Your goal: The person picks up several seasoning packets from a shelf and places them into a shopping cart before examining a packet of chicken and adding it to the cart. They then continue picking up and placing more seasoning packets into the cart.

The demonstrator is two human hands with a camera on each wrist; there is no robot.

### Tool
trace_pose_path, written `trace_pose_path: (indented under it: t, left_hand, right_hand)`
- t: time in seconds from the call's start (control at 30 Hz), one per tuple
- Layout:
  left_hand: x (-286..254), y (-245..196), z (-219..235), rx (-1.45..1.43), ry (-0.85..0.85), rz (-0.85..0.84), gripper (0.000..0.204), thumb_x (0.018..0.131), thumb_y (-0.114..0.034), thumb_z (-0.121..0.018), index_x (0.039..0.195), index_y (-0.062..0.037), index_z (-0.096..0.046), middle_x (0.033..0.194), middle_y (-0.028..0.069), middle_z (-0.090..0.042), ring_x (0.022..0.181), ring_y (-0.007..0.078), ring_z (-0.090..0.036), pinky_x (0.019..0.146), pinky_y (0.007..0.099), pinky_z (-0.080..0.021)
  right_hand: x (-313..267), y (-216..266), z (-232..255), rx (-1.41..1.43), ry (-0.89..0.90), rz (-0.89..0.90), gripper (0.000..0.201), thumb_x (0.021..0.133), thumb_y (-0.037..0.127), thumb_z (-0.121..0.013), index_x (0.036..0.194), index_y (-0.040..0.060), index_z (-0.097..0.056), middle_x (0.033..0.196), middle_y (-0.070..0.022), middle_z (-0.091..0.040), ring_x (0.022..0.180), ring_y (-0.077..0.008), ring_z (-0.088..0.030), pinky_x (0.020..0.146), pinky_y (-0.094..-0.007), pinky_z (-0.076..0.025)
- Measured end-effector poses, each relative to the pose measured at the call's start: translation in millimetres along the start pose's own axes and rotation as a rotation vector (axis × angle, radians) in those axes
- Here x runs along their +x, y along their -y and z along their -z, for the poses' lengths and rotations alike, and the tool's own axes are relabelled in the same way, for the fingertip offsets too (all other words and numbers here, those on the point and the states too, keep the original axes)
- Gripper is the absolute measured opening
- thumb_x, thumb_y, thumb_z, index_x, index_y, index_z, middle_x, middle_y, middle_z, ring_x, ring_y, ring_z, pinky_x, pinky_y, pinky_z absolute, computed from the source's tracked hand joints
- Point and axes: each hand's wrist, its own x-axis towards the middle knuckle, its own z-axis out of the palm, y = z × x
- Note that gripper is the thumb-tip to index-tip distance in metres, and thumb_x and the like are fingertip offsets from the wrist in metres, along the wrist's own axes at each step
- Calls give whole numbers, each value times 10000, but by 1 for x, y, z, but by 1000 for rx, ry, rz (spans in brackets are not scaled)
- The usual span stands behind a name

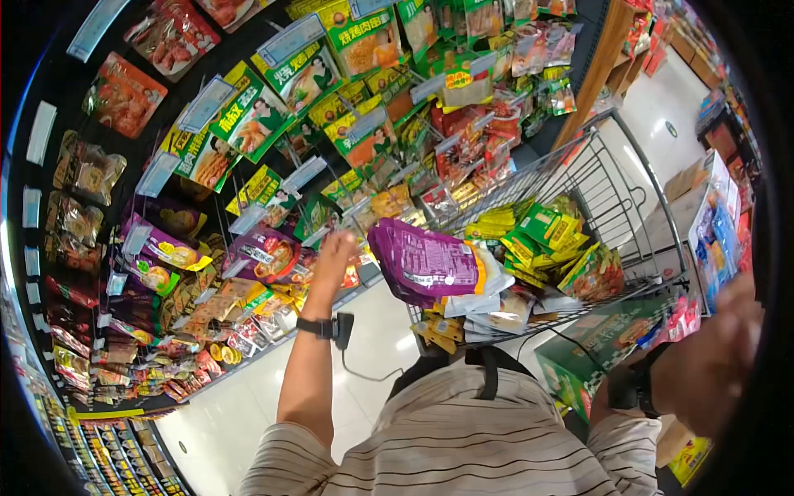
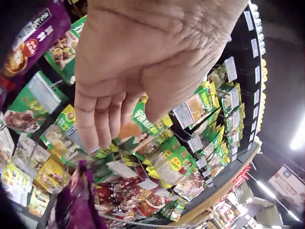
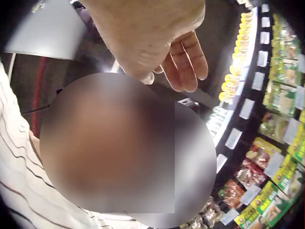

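My left hand [image 1: 334, 258] reaches out beside the hanging packets with relaxed fingers and holds nothing. Just to its right, a purple snack bag [image 1: 426, 263] leans on top of the goods at the near left corner of the wire shopping cart [image 1: 653, 207]. Part of that purple bag also shows below the left hand [image 2: 138, 67] in the left wrist view. My right hand [image 1: 718, 355] is raised at the right side, blurred in the head view. In the right wrist view its fingers [image 3: 183, 64] are loosely bent, with nothing in them.
Racks of green and yellow food packets [image 1: 260, 112] hang along the left and back, with purple bags [image 1: 161, 248] lower down. Several yellow-green packets [image 1: 538, 236] fill the cart. A green box [image 1: 595, 331] stands at the right. A cable [image 1: 372, 376] hangs from the left wrist camera.
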Motion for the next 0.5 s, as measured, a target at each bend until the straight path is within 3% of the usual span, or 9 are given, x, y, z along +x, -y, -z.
trace_pose_path:
  t: [0.03, 0.1, 0.17, 0.27, 0.3, 0.37, 0.4, 0.43, 0.5]
  left_hand:
    - [17, -8, 2, 27, -41, -61, 483, 964, -404, -581, 1294, -56, -525, 1123, 77, -622, 1028, 183, -626, 825, 333, -525]
    - [53, -27, 5, 95, -139, -157, 515, 967, -414, -571, 1316, -41, -504, 1147, 84, -611, 1068, 195, -609, 850, 334, -514]
    - [80, -41, 3, 179, -247, -216, 564, 972, -426, -557, 1352, -19, -470, 1204, 106, -591, 1127, 222, -586, 894, 351, -502]
    - [103, -67, -16, 59, -364, -394, 455, 991, -340, -517, 1232, 47, -536, 1073, 119, -618, 934, 179, -560, 853, 325, -457]
    - [110, -76, -22, -52, -367, -307, 503, 994, -353, -510, 1275, 64, -514, 1172, 160, -594, 1074, 222, -540, 962, 344, -403]
    - [154, -53, -6, 84, -398, -342, 633, 995, -439, -490, 1415, 20, -374, 1375, 164, -448, 1252, 266, -455, 1024, 387, -398]
    - [166, -56, -2, 152, -411, -358, 708, 996, -483, -481, 1485, -2, -303, 1477, 165, -375, 1340, 289, -413, 1056, 409, -396]
    - [177, -58, 3, 153, -379, -346, 681, 1000, -502, -461, 1483, -42, -319, 1490, 149, -364, 1373, 293, -367, 1092, 404, -352]
    - [185, -61, 0, 57, -425, -386, 672, 1007, -490, -453, 1469, -17, -336, 1460, 169, -408, 1313, 292, -424, 1074, 377, -343]
  right_hand:
    - [-12, -15, -13, -21, -65, -38, 267, 937, 136, -461, 1170, 15, -503, 878, -83, -616, 648, -149, -547, 594, -296, -471]
    - [-31, -35, -47, 15, -210, -294, 224, 910, 10, -499, 1081, -28, -639, 869, -113, -666, 643, -141, -581, 603, -266, -466]
    - [-54, -53, -77, 112, -178, -615, 248, 929, 2, -506, 1153, -35, -605, 855, -119, -665, 696, -150, -618, 644, -265, -493]
    - [-111, -83, -101, 258, 95, -919, 236, 956, 36, -548, 1180, -23, -592, 852, -93, -678, 786, -148, -669, 709, -265, -520]
    - [-128, -86, -107, 296, 139, -972, 235, 951, 40, -561, 1175, -24, -589, 859, -90, -680, 799, -145, -674, 714, -263, -519]
    - [-163, -90, -116, 299, 252, -1047, 224, 936, 44, -593, 1146, -33, -589, 866, -100, -676, 808, -146, -678, 713, -263, -518]
    - [-174, -88, -122, 343, 217, -1074, 220, 927, 63, -615, 1126, -28, -598, 839, -102, -667, 779, -147, -666, 688, -271, -510]
    - [-186, -88, -126, 361, 230, -1108, 219, 926, 68, -618, 1123, -25, -599, 820, -99, -663, 756, -149, -654, 671, -276, -503]
    - [-203, -85, -130, 392, 267, -1173, 219, 924, 75, -621, 1120, -21, -601, 790, -95, -655, 719, -153, -634, 646, -283, -492]
